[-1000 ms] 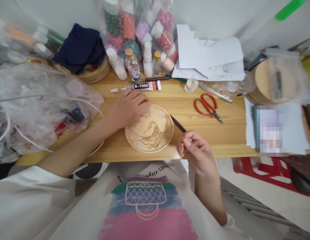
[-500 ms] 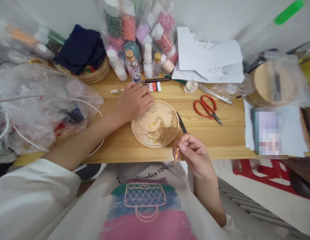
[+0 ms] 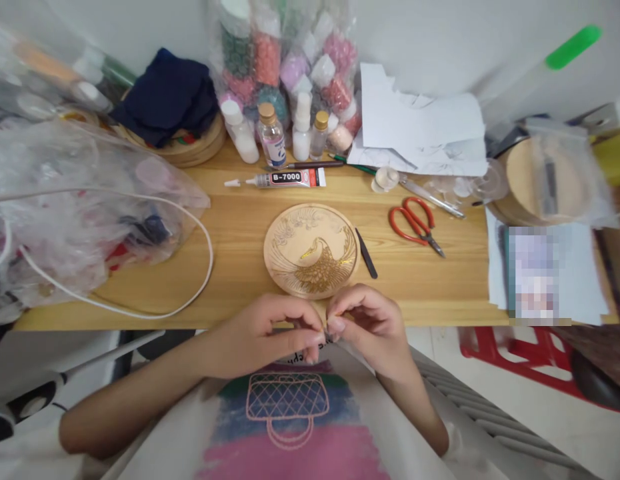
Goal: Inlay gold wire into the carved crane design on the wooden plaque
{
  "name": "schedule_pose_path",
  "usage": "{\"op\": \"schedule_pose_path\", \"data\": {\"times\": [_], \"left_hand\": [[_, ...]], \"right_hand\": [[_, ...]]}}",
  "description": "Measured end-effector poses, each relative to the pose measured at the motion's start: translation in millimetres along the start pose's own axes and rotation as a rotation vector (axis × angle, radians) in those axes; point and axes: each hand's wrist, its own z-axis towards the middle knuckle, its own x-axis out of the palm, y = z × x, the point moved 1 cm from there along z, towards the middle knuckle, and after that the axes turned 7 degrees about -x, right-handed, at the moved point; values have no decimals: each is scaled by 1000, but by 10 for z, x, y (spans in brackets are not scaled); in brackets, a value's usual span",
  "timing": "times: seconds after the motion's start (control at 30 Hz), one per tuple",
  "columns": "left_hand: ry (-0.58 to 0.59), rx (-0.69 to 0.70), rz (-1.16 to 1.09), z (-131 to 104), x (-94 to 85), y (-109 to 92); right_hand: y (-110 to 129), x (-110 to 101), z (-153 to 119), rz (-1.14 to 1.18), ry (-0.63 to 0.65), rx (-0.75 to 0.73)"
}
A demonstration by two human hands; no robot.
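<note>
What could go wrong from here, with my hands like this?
The left hand and right hand meet fingertip to fingertip at the front edge of the desk; anything pinched there, too small to make out, could drop off. The disc lies just beyond, so a knuckle might nudge it into the tweezers beside it.

Light diffuse, moderately bright; shadows soft. Wide-angle stretch toward edges. Bottles (image 3: 53, 69) at 10 o'clock blurred; hard-edged pixelated patch (image 3: 534, 273) at 3 o'clock.
</note>
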Motion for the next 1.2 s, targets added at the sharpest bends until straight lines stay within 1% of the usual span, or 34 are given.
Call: {"op": "schedule_pose_path", "data": {"times": [0.1,0.2,0.3,0.37,0.57,0.7,0.8,0.9,0.97,1.0,1.03,1.1,1.13,1.17,1.2], "left_hand": [[1,-44,-224,-32,50,93],[59,-104,-351,-61,87,130],[114,-118,-355,-66,98,134],[127,-109,-340,-58,98,129],[165,-47,-351,-34,119,115],[212,-38,-385,-14,142,166],[182,9,-337,-2,153,208],[75,57,-207,-18,141,216],[-50,46,-52,-53,104,216],[-142,35,44,-77,73,220],[-248,27,143,-102,33,229],[-492,38,326,-148,-61,261],[-613,56,408,-164,-109,282],[-723,75,484,-174,-153,305],[-814,96,549,-178,-190,329]], "right_hand": [[25,-14,3,-82,78,-63],[58,-37,-4,-91,174,-112],[69,-47,-17,-64,238,-144],[66,-42,-29,-33,256,-143],[75,-17,-66,30,261,-128],[68,3,-96,43,271,-110],[63,30,-114,15,250,-74],[87,21,-85,-54,286,-82],[108,-50,-10,-179,293,-109],[112,-113,47,-279,254,-124],[111,-193,115,-401,166,-141],[92,-379,266,-728,-102,-151],[73,-463,340,-930,-191,-107],[48,-529,408,-1123,-211,-36],[27,-572,466,-1173,-203,-19]]}}
